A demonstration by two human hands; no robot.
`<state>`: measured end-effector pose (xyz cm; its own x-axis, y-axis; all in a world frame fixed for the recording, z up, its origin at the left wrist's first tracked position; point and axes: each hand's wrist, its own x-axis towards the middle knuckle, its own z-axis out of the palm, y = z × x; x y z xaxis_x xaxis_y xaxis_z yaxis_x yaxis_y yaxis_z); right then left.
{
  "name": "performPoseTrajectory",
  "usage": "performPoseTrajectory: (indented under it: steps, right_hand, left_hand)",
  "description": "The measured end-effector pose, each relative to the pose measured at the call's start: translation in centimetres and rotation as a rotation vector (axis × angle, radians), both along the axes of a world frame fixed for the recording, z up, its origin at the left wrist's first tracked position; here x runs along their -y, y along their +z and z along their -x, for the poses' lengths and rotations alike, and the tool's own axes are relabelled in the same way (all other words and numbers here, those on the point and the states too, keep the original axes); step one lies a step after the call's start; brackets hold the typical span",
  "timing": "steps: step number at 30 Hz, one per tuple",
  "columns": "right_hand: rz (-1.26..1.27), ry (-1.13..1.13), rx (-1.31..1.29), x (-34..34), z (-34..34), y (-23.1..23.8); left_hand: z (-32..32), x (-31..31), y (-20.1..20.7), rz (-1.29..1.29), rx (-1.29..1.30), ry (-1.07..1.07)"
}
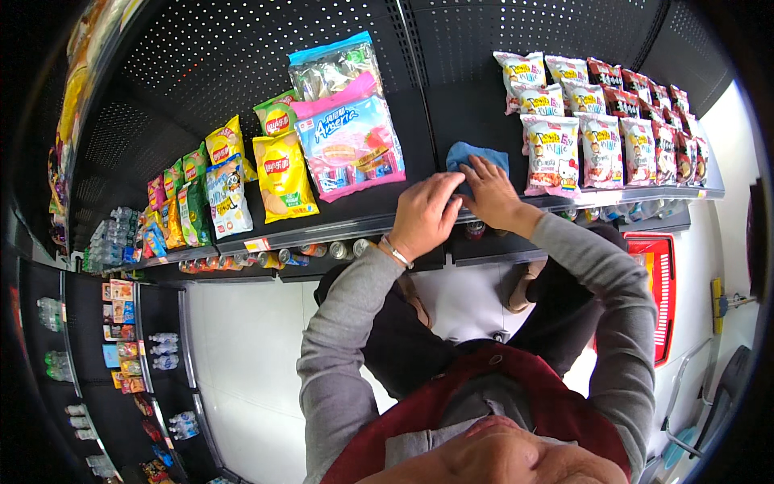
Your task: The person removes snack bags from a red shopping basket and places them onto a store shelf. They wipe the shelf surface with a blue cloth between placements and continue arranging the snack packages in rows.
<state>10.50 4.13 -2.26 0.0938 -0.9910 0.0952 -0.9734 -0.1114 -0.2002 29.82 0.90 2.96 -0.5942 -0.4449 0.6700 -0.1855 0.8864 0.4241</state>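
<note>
Head view: so the blue cloth [472, 152] is on the black shelf [443, 117], right of the big pink-trimmed snack bag [351, 137]. Right hand [496, 194] lies over it, fingers straight and a bit apart, probably pinning it evenly. Left hand [426, 211] is nearer that bag, fingers together; can't tell if they pinch cloth. White snack packets [552, 153] farther right stand fronts-out, likely for easy viewing.

Head cam, wide fisheye, looks down from close abv. wearer's torso [439, 387] twd. L hand [423, 211] & R hand [492, 195].
</note>
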Motion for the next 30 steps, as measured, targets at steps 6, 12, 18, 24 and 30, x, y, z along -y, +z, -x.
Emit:
performPoseTrajectory:
  steps: [6, 12, 18, 24, 30]
  right_hand:
    - [0.121, -0.134, -0.043, 10.1, 2.1, -5.3]
    - [0.115, -0.362, -0.099, 18.6, 5.4, -5.5]
    - [0.096, -0.444, -0.102, 22.4, 7.1, -5.6]
    - [0.082, -0.423, -0.177, 23.0, 3.7, -5.7]
    - [0.105, -0.012, -0.143, 23.7, -3.1, -5.2]
  left_hand:
    - [-1.7, -1.6, 1.2, 0.030, 0.072, -0.088]
    - [-1.6, -2.4, 1.0, 0.110, 0.173, -0.177]
    - [-2.3, -3.1, 0.5, 0.133, 0.283, -0.245]
    - [-2.6, -3.8, 0.5, 0.144, 0.298, -0.243]
    - [-1.2, -2.8, -0.1, 0.109, 0.308, -0.247]
